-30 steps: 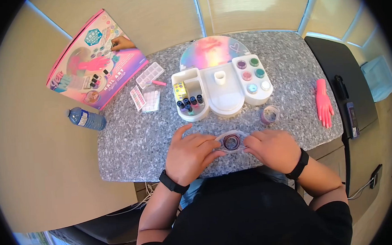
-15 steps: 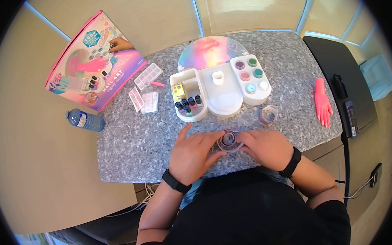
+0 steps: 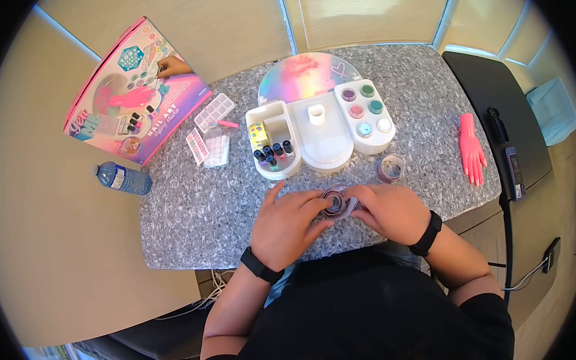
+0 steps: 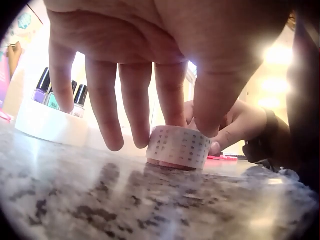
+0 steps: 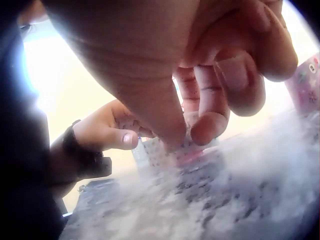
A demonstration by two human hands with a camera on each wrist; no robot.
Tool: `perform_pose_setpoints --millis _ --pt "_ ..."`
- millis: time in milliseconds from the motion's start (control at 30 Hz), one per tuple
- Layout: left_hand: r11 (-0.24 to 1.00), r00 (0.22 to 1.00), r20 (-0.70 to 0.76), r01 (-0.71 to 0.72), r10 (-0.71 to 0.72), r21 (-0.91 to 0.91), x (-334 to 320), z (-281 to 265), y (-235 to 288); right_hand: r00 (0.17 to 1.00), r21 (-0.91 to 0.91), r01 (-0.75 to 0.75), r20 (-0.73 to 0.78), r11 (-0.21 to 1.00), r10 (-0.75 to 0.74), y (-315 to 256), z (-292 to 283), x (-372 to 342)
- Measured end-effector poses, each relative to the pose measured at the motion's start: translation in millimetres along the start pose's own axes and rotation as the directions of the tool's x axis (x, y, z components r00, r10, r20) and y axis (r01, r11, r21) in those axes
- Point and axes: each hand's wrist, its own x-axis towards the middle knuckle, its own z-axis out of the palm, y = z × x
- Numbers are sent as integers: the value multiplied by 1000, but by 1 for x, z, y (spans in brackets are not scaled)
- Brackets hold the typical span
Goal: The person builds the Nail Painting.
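The roll is at the table's six o'clock side. Left hand pinches it, spare fingers spread; right hand pinches its edge. Likely light, springy (apt to uncoil): best held round the rim.

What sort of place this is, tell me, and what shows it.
Probably a room in a home, with a speckled tabletop set up for nail-art play: the "Nail Art" box, small polish bottles and a pink model hand suggest it.
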Motion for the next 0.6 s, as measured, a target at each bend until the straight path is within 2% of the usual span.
perform_pose_setpoints --millis 133,200,333,400,533,600 --pt "1000 1000 10 -17 17 -4 0 3 -1 1000 -27 -8 -8 1000 7 1 -1 3" --pt "1000 1000 12 -15 15 -2 0 4 -1 995 -29 -74 62 997 76 -2 -5 5" --pt "1000 1000 17 -16 16 -8 1 3 -1 999 8 -30 45 1000 29 -5 -7 9" --pt "1000 1000 23 -17 17 -5 0 2 -1 1000 29 14 -10 999 -13 -7 -7 9" --pt "999 999 -20 -34 34 -7 2 4 -2 1000 49 7 0 999 -7 -6 -10 8" --pt "999 999 -20 -32 32 -24 4 3 0 998 43 -28 59 999 26 -5 -11 7"
